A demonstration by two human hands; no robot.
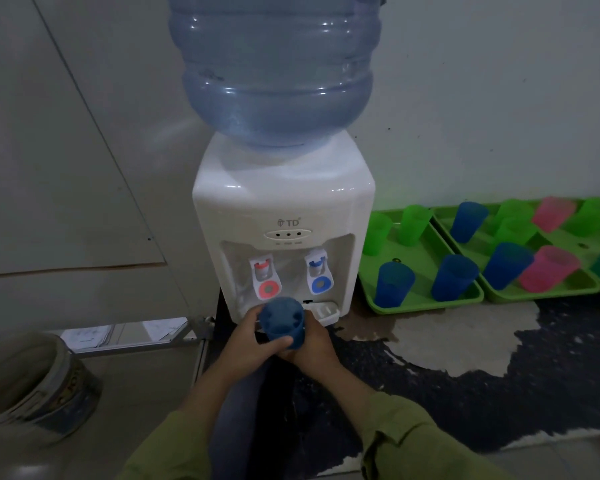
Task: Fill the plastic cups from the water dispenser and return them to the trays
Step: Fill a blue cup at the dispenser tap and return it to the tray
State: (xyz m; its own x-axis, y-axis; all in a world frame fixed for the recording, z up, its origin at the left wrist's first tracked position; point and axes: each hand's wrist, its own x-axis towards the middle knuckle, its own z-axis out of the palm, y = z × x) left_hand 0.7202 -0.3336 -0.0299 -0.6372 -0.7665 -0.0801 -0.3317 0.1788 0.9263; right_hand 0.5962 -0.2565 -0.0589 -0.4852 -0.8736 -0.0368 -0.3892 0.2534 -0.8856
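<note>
I hold a blue cup (282, 322) with both my hands. My left hand (253, 344) is wrapped round its left side, and my right hand (314, 344) is wrapped round its right side. My fingers (274, 346) are curled tight on the cup, so both hands have hold of it. The cup is tipped a bit toward me, and I can see into its mouth. I cannot tell if there is water in it.

The cup is just in front of the white water dispenser (281, 216), low down, near the drip tray (324, 311). It is below the red tap (264, 275) and a little to the left of the blue tap (320, 270). A big blue water bottle (274, 67) sits on top of the dispenser.

To the right, on the floor by the wall, lie green trays. The near tray (420, 261) has two green cups (413, 225) at the back and two blue cups (452, 277) at the front. The next tray (548, 289) has blue, green and pink cups (548, 268) in it. All those cups stand upright.

The floor (465, 341) by the trays is dark and patchy. My sleeves (416, 441) are green.
</note>
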